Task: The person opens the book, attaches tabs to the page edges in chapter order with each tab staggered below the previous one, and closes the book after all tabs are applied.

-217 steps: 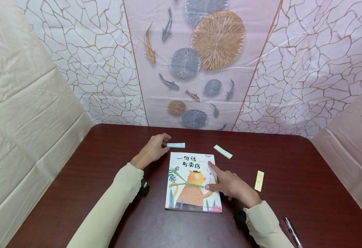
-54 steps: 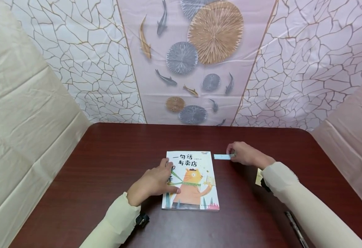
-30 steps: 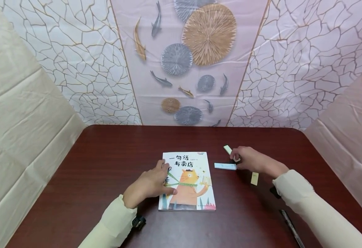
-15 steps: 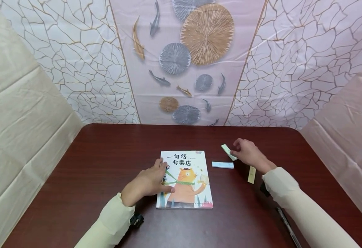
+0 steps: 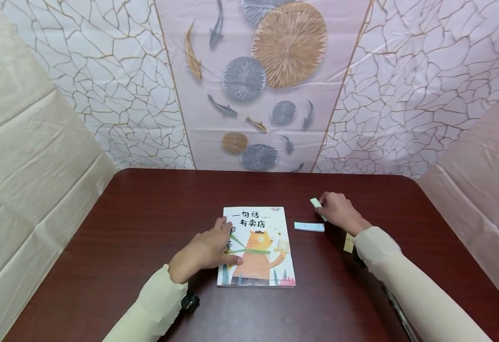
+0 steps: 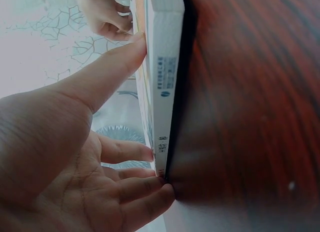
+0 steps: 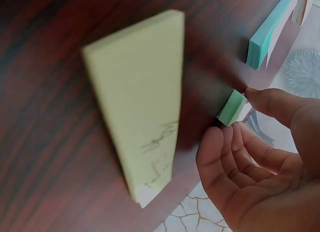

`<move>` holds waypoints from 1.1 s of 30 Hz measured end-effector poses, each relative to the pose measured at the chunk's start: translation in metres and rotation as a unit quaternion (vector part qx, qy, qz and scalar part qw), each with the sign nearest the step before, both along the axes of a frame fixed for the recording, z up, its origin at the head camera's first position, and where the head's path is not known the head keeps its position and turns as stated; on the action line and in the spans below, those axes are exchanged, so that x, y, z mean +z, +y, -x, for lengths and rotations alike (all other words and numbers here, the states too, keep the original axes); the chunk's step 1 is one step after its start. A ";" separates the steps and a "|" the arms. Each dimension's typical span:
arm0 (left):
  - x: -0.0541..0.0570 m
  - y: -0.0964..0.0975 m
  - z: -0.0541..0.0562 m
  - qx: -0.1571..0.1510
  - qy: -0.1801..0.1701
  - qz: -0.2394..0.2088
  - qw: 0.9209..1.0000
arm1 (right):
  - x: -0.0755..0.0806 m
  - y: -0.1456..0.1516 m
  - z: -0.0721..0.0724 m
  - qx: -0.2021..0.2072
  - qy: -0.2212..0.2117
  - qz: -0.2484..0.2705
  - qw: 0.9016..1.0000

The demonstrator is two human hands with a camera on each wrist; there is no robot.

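left hand (image 5: 204, 249) center-left of the head frame, thumb and fingers spread, thumb resting on the cover of the picture book (image 5: 255, 263), fingertips at its left edge; left wrist view shows the thumb on the cover and fingertips by the far end of the spine. book lies flat, lower center of frame, cover up, orange cat with green scarf and black characters. right hand (image 5: 339, 211) right of center, thumb and fingers pinching the green sticky pad (image 5: 315, 203), which slants toward lower right; can't tell if it's off the table (image 5: 146, 228). blue sticky pad (image 5: 309, 227) lies just below the green one, between it and the book, touching neither. yellow sticky pad (image 5: 349, 242) lower right of the blue, partly covered by the right sleeve (image 5: 377, 247); in right wrist view it's big, left of middle, scribbles at the lower end. pen (image 5: 399, 311) at lower right, partly behind the right forearm. patterned cloth (image 5: 215, 128) with fish and discs fills the upper frame.
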State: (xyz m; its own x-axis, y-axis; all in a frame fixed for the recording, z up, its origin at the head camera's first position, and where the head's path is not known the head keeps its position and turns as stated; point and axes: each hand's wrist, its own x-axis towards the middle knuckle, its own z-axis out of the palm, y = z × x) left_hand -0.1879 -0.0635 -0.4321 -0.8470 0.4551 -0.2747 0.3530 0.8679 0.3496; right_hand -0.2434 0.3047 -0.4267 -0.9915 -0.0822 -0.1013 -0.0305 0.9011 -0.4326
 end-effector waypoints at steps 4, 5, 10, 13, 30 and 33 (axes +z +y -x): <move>0.000 0.000 0.001 0.001 0.002 0.000 1.000 | 0.001 0.005 -0.005 -0.003 -0.009 0.003 1.000; 0.001 0.000 0.000 0.001 0.002 0.001 1.000 | 0.002 0.006 -0.006 -0.001 -0.011 0.004 1.000; 0.002 0.000 -0.001 0.002 0.000 0.003 1.000 | 0.006 0.011 -0.015 0.006 -0.016 -0.003 1.000; 0.002 0.000 0.000 0.002 0.002 0.004 1.000 | 0.008 0.012 -0.021 0.007 -0.020 -0.009 1.000; 0.001 0.001 0.001 0.002 -0.003 0.003 1.000 | 0.021 0.002 -0.054 -0.018 -0.096 0.022 0.995; 0.001 0.002 0.001 0.001 -0.004 0.002 1.000 | 0.020 0.002 -0.056 -0.014 -0.106 0.035 0.994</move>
